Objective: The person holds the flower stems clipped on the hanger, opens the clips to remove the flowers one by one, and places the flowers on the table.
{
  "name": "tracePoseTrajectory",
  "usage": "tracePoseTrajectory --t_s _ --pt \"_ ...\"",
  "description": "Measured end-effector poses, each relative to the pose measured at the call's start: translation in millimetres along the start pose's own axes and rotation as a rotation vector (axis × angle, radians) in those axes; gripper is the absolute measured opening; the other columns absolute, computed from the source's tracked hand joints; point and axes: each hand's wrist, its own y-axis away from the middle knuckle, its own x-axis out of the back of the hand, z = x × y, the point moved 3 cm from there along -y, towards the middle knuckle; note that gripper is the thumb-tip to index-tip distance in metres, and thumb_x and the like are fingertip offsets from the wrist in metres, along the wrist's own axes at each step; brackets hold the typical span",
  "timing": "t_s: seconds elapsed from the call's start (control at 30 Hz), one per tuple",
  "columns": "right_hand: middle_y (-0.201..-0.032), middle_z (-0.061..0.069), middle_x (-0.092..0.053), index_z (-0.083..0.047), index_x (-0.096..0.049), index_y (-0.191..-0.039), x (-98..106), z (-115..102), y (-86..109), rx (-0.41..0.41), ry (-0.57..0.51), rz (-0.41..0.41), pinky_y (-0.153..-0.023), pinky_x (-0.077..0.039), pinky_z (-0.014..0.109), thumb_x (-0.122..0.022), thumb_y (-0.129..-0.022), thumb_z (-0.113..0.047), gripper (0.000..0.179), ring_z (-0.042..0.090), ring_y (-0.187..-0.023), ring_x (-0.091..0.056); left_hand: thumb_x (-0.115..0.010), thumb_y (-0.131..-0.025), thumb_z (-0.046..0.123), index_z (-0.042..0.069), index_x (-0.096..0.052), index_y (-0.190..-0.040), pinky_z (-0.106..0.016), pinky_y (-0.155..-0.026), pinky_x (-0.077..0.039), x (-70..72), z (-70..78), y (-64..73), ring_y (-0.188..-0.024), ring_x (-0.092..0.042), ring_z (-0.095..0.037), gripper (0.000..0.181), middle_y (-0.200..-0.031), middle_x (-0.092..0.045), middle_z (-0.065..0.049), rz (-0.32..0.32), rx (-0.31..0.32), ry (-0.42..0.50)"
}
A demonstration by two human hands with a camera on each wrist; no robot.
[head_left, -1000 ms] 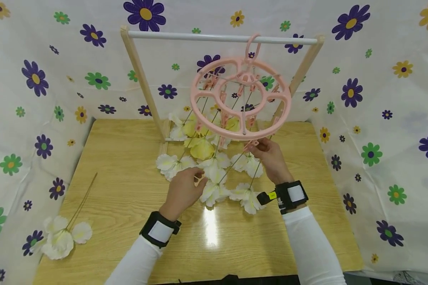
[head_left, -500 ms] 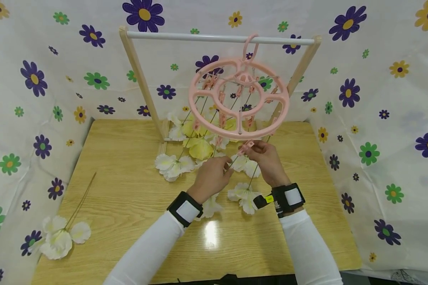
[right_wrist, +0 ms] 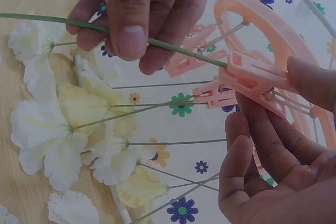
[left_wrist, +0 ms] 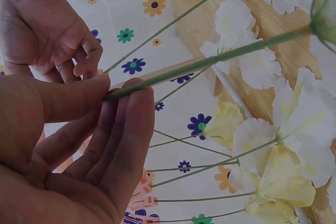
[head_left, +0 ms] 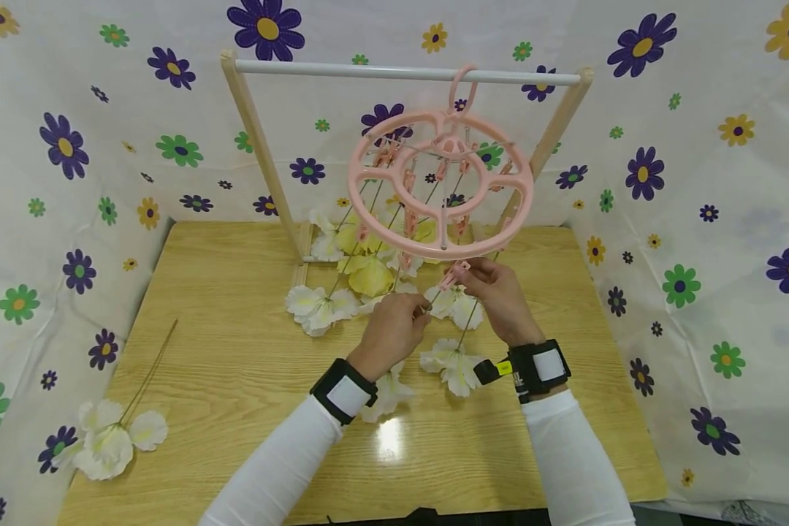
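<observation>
Left hand point(head_left: 391, 326) is pinching a thin green flower stem point(right_wrist: 173, 48) between thumb and fingertips, just below centre in the head view, with the stem's tip poked into a pink clip point(right_wrist: 254, 77). Right hand point(head_left: 500, 296) has that clip squeezed between thumb and fingers, right under the lower rim of the round pink clip hanger point(head_left: 442, 183), which hangs from the white rail point(head_left: 394, 71) near the top of the frame.

My take: the stem looks like wire in a green sleeve, so super light, springy and a bit slick. The white cloth bloom point(head_left: 383, 391) at its lower end, down by the left wrist over the counter point(head_left: 237, 351), is soft and floppy and would crush or pull off if you grabbed it. Best to hold the bare stem close to the clip, like it's being done here. The clip is stiff plastic on a spring, so squeeze its tail end.

One more white flower point(head_left: 108, 438) lies on the counter at lower left.
</observation>
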Motion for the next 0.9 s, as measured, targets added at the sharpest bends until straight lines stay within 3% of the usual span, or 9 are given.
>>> tracePoseTrajectory --t_s 0.37,0.53,0.67,0.9 --pt "-0.099 -0.01 -0.07 0.002 -0.057 -0.134 2 -3 0.4 -0.002 0.003 0.02 -0.08 -0.05 0.023 -0.06 -0.101 -0.02 0.04 0.009 -0.096 -0.064 -0.064 -0.095 0.006 0.003 -0.075 -0.109 -0.033 -0.066 -0.056 6.4 0.5 7.3 -0.079 -0.07 -0.021 0.017 -0.094 -0.075 -0.011 -0.019 -0.003 0.032" --pt "-0.096 -0.008 -0.071 0.001 -0.061 -0.124 -1 -3 0.8 0.019 -0.025 0.019 -0.079 -0.05 0.023 -0.062 -0.1 -0.019 0.032 0.009 -0.093 -0.065 -0.062 -0.095 0.005 0.004 -0.076 -0.107 -0.034 -0.067 -0.056 6.0 -1.2 8.0 -0.079 -0.07 -0.02 0.018 -0.095 -0.075 -0.01 -0.023 0.006 0.03" --pt "-0.093 -0.006 -0.072 0.002 -0.063 -0.116 -3 -3 0.1 0.04 -0.051 0.021 -0.082 -0.051 0.023 -0.063 -0.099 -0.016 0.025 0.009 -0.091 -0.067 -0.064 -0.094 0.004 0.005 -0.077 -0.103 -0.036 -0.071 -0.057 5.2 -4.1 9.0 -0.083 -0.071 -0.022 0.016 -0.094 -0.076 -0.009 -0.016 0.004 0.028" --pt "-0.092 -0.006 -0.071 0.011 -0.059 -0.118 -6 0 -3.8 0.049 -0.059 0.063 -0.086 -0.052 0.024 -0.064 -0.098 -0.011 0.03 0.008 -0.09 -0.067 -0.063 -0.093 0.002 0.004 -0.078 -0.102 -0.037 -0.073 -0.058 5.8 -15.4 16.7 -0.084 -0.073 -0.023 0.018 -0.097 -0.076 -0.011 -0.037 0.035 0.038"
